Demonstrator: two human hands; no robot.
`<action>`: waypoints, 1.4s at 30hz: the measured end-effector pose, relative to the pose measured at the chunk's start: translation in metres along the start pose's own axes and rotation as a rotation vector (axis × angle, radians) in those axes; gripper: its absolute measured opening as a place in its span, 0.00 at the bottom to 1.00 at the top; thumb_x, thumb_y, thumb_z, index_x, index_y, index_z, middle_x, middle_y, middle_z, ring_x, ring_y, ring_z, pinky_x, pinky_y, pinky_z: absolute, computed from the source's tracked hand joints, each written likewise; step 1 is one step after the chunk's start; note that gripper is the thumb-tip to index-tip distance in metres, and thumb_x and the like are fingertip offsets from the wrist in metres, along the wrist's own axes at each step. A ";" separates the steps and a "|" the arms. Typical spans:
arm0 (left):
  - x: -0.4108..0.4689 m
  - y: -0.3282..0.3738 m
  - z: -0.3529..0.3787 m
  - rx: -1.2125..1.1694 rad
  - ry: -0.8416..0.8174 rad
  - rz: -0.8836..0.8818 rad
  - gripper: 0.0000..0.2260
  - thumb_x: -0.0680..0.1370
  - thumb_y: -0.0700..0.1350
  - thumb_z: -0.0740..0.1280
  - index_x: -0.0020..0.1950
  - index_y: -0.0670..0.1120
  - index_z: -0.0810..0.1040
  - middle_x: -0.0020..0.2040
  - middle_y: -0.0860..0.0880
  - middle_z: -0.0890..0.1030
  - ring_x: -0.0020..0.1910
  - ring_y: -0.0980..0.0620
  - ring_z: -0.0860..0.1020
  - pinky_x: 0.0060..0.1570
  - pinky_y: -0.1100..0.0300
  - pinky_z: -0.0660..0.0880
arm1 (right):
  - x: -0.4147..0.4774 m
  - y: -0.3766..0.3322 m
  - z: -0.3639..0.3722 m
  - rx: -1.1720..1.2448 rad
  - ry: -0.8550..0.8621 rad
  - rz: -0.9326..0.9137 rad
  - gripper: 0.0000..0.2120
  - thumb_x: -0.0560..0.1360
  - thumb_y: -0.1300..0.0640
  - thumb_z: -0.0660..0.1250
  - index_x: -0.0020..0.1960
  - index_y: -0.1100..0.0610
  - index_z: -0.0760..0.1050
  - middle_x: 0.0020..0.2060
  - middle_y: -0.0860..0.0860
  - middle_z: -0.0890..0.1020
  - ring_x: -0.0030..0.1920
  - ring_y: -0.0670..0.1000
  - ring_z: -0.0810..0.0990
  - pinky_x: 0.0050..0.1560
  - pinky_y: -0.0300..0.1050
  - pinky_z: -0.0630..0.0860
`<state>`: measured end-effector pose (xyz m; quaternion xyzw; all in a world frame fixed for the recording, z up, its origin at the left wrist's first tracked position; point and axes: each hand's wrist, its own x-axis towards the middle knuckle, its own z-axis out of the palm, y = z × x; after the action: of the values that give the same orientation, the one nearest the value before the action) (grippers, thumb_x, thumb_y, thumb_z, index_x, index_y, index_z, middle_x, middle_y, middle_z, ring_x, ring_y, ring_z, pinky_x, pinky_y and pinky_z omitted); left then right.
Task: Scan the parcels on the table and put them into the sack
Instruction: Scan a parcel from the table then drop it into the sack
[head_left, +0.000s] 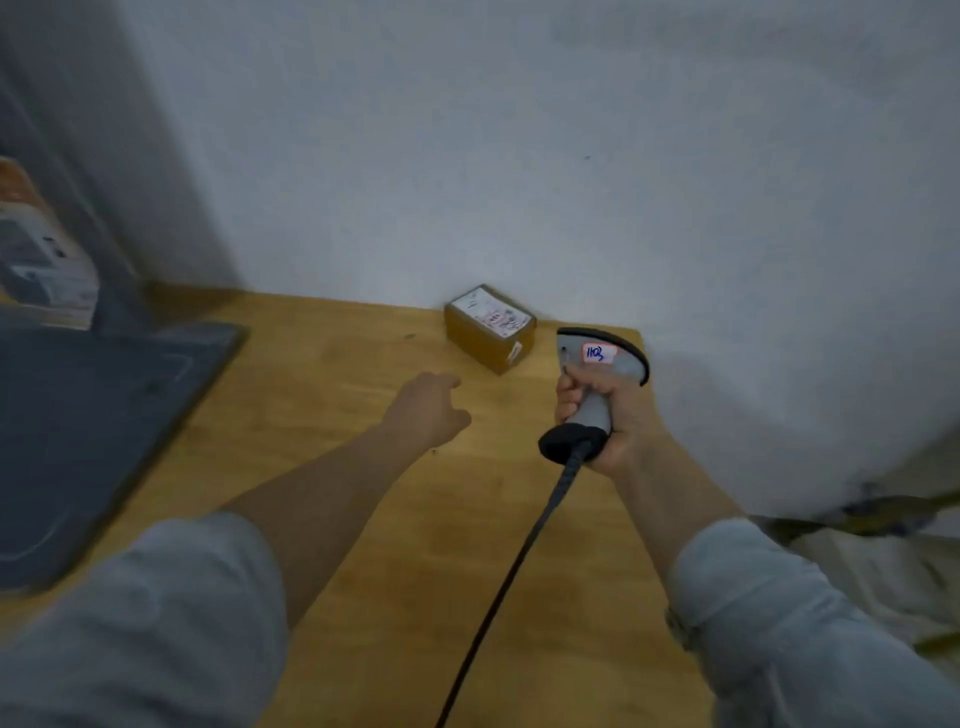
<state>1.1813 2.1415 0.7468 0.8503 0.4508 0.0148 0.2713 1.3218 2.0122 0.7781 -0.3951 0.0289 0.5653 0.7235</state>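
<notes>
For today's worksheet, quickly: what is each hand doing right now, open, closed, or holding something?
Left hand: open, fingers loosely curled, holding nothing.
Right hand: grips the barcode scanner.

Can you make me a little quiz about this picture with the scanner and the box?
1. True or false: the left hand is holding the brown parcel.
2. Which hand grips the scanner? A: left. B: right. C: both.
3. Fill in: the parcel stands on the wooden ____, close to the wall.
Key: 1 false; 2 B, the right hand; 3 table.
</notes>
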 end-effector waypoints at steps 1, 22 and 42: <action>0.021 0.009 0.009 0.039 -0.007 0.018 0.26 0.79 0.47 0.65 0.75 0.46 0.63 0.73 0.43 0.66 0.69 0.44 0.68 0.62 0.55 0.69 | 0.011 -0.008 -0.009 0.000 0.009 0.009 0.06 0.77 0.65 0.62 0.41 0.60 0.70 0.27 0.52 0.74 0.21 0.45 0.72 0.21 0.34 0.71; 0.184 0.066 0.089 0.600 0.248 0.254 0.24 0.78 0.62 0.56 0.56 0.45 0.78 0.52 0.43 0.79 0.54 0.44 0.76 0.53 0.53 0.68 | 0.102 -0.022 -0.102 0.055 0.043 0.165 0.08 0.77 0.68 0.61 0.40 0.61 0.72 0.25 0.53 0.75 0.21 0.46 0.71 0.21 0.36 0.69; 0.048 -0.016 0.053 -0.129 -0.421 -0.288 0.17 0.79 0.54 0.63 0.62 0.45 0.79 0.51 0.46 0.82 0.49 0.50 0.78 0.53 0.57 0.71 | 0.037 0.067 -0.103 -0.064 0.243 0.210 0.13 0.72 0.65 0.68 0.56 0.63 0.75 0.46 0.59 0.82 0.45 0.59 0.81 0.45 0.56 0.79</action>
<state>1.2122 2.1618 0.6838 0.7427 0.4989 -0.1722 0.4121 1.3201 1.9827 0.6532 -0.4780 0.1392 0.5867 0.6386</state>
